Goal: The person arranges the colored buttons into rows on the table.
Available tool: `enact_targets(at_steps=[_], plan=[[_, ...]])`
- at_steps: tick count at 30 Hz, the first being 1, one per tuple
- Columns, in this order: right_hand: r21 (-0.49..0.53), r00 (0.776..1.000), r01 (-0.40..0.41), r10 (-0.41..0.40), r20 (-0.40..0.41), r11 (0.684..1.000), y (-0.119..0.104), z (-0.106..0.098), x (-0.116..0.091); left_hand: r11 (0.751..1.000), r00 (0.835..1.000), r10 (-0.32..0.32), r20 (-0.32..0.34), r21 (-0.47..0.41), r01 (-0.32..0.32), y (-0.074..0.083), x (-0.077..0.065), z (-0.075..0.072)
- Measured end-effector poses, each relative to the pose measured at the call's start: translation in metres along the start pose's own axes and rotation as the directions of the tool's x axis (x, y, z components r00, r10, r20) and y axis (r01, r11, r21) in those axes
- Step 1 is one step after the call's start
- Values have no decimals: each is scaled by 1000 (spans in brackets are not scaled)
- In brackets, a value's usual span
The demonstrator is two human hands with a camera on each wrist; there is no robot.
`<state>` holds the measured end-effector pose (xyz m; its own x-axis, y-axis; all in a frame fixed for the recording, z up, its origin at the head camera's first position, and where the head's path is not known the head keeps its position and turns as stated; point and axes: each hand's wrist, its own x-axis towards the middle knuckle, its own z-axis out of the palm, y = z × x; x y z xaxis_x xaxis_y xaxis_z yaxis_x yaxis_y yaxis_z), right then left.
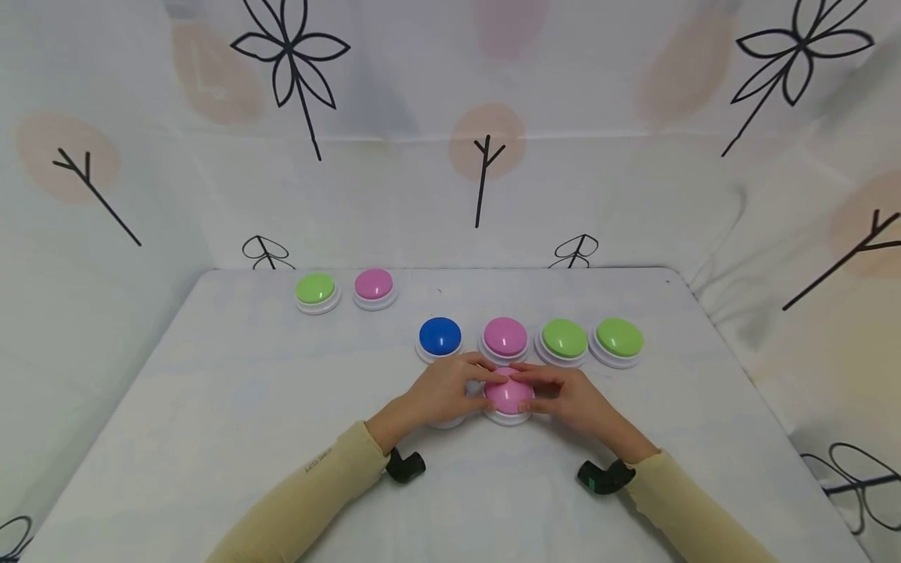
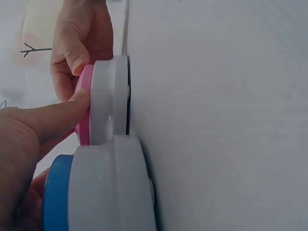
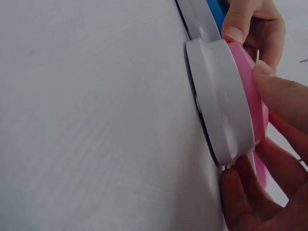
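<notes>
A pink push button (image 1: pixel 508 397) with a white round base sits on the table between both hands. My left hand (image 1: pixel 445 389) holds it from the left, thumb on the pink dome (image 2: pixel 85 115). From the right, my right hand (image 1: pixel 572 400) grips the same button, its thumb on the dome's edge and other fingers by the white base (image 3: pixel 219 101). Beneath the left hand is a blue button (image 2: pixel 57 192), its dome hidden in the head view. Directly behind the held button stands another pink button (image 1: pixel 505 336).
In the row behind are a blue button (image 1: pixel 439 336) and two green buttons, one nearer the middle (image 1: pixel 565 338) and one at the right end (image 1: pixel 619 337). Farther back left stand a green button (image 1: pixel 315 288) and a pink button (image 1: pixel 374 284). Patterned cloth walls border the white table (image 1: pixel 211 407).
</notes>
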<state>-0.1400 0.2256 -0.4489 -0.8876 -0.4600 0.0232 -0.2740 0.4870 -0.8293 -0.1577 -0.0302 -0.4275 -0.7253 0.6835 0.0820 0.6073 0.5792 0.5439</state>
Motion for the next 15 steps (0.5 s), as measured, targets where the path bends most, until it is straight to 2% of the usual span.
enact_targets(at_steps=[15], plan=[[-29,1000,15,-15,12,999,-5,-2,2,1000,999,7,35,-3,-6,-2,0,-5]])
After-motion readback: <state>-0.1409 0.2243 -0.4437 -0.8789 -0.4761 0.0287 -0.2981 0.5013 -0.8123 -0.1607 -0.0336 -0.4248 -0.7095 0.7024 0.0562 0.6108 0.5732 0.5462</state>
